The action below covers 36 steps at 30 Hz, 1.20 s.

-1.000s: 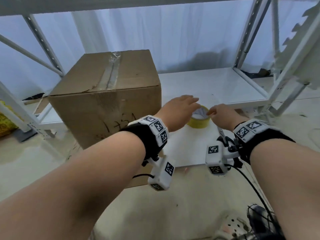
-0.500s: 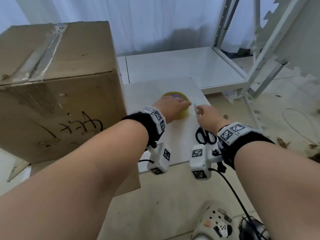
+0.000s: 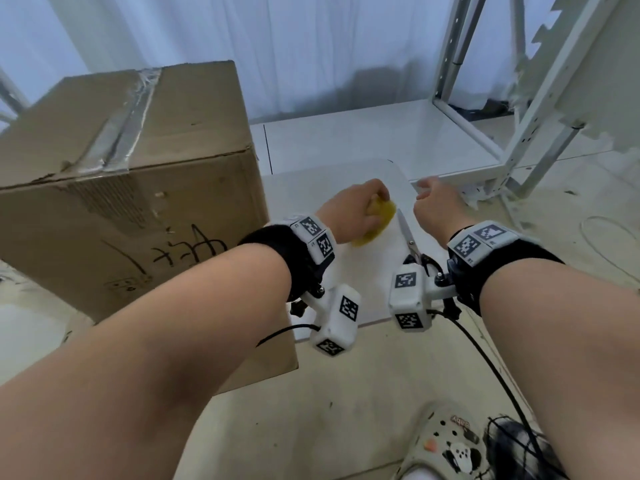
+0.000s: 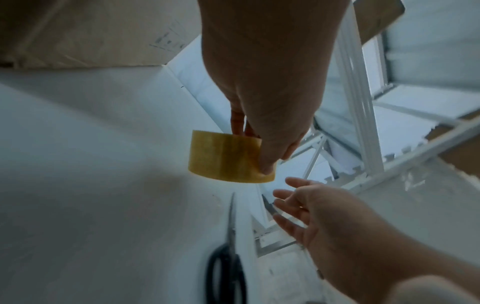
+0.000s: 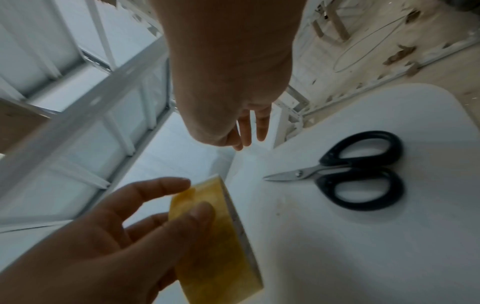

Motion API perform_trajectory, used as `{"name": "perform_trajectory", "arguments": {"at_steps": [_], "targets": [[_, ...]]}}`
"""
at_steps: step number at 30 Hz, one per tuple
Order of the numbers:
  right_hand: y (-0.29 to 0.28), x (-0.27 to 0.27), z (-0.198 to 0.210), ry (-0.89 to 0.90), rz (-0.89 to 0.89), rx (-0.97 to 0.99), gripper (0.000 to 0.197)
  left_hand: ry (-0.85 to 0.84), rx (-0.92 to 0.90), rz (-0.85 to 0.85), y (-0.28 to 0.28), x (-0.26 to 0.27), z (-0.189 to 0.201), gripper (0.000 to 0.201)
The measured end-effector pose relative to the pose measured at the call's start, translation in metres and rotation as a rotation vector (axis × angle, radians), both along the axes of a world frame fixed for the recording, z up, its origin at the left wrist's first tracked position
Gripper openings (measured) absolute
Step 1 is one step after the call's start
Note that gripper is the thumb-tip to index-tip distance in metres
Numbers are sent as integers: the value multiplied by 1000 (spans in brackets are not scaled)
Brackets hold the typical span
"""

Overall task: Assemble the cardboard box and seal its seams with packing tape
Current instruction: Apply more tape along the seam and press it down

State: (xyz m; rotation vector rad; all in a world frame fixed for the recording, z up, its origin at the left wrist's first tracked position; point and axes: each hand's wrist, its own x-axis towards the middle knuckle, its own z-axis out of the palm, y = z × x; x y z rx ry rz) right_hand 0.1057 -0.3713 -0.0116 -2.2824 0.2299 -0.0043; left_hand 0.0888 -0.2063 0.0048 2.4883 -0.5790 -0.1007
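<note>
Tape roll point(image 4: 228, 159) gripped in left hand point(image 3: 349, 213), right hand point(image 3: 438, 207) just beside.

Matt brown corrugated cardboard box point(image 3: 131, 188) bears glossy, wrinkled clear tape; the translucent yellow plastic tape roll point(image 4: 226, 157) looks smooth; black-handled scissors point(image 5: 348, 171) have shiny metal blades.

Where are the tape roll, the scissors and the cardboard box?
tape roll point(image 4: 228, 159): left wrist view, on its yellow outer band.
scissors point(image 5: 363, 170): right wrist view, between the black handles.
cardboard box point(image 3: 114, 216): head view, on its front side.
</note>
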Motion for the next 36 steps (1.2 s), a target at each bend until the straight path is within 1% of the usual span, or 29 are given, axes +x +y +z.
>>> {"name": "perform_trajectory", "arguments": {"at_steps": [3,5,9,11,13,16,18,20,22,24,26,29,33,36], "targets": [[8,-7,24,-124,-21,72,40,37,-219,72,2,-22,25,34],[15,-12,39,-184,-34,159,37,21,-303,104,3,-32,45,33],[35,-34,71,-289,-33,284,35,-46,-405,168,16,-58,93,33],[51,-50,91,-346,6,314,32,-83,-463,199,32,-76,116,32],[68,-65,113,-418,50,361,24,-140,-521,237,48,-91,136,30],[103,-89,142,-509,136,503,18,-200,-563,300,83,-114,156,28],[131,-103,155,-514,210,618,18,-233,-577,323,107,-126,164,29],[157,-114,164,-492,281,681,21,-273,-616,329,127,-136,169,29],[179,-120,169,-497,358,749,20,-308,-693,355,143,-141,174,28],[196,-122,174,-497,460,784,22,-301,-773,385,157,-145,176,29],[212,-122,177,-462,540,756,27,-288,-842,416,171,-148,173,28],[229,-122,180,-401,608,720,34,-269,-925,437,188,-149,170,27],[242,-121,178,-445,665,676,46,-220,-971,479,203,-150,170,23],[245,-120,175,-473,666,646,52,-186,-950,498,209,-153,168,17]]}}
